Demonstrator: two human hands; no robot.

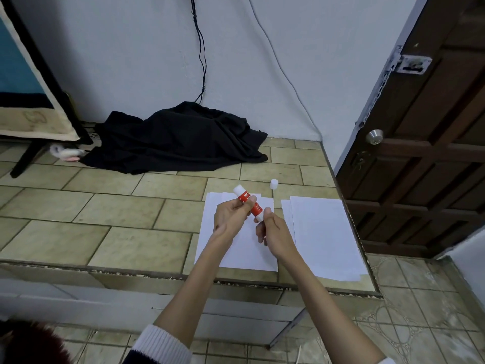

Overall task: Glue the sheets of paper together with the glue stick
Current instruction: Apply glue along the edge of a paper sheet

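A red and white glue stick (pixel 248 206) is held tilted above the left paper stack (pixel 236 248) on a tiled table (pixel 105 232). Left hand (pixel 231 215) fingers grasp its middle; right hand (pixel 273 229) fingers pinch its lower end. The white cap (pixel 274 184) stands beyond the stack; 1 more paper stack (pixel 325 237) lies just right.

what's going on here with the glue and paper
A person holds a red glue stick in both hands above a stack of paper: left hand around the body, right hand at its lower end. Its cap stands on the tiled counter. A second stack lies to the right.
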